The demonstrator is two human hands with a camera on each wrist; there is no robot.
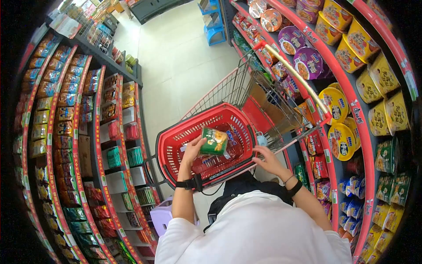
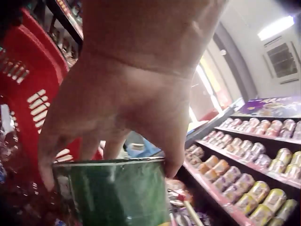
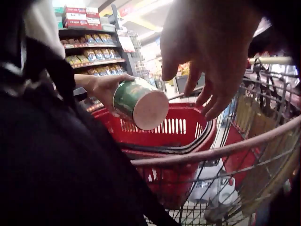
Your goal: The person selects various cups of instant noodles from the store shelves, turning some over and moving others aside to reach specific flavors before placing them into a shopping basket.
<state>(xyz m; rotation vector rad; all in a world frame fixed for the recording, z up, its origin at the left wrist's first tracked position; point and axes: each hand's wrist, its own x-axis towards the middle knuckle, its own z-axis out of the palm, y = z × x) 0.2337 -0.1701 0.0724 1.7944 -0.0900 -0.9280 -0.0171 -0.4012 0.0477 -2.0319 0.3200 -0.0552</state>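
My left hand [image 1: 192,149] grips a green noodle cup [image 1: 214,141], tilted on its side over the red basket [image 1: 172,127]. In the left wrist view the fingers and thumb span the rim of the cup [image 2: 113,193]; in the right wrist view its pale round base [image 3: 150,110] faces the camera. Red packages [image 1: 211,163] lie inside the basket, partly hidden by the cup. My right hand [image 1: 269,162] is at the basket's right end, its fingers loosely bent and holding nothing; whether it touches the rim I cannot tell.
The basket sits on a wire shopping cart [image 1: 220,90], whose handle [image 1: 303,81] slants to the right. Shelves of noodle cups and tubs [image 1: 343,141] line the right side, shelves of packets [image 1: 66,114] the left. A purple stool [image 1: 161,215] stands beside the cart. Tiled floor [image 1: 176,53] runs ahead.
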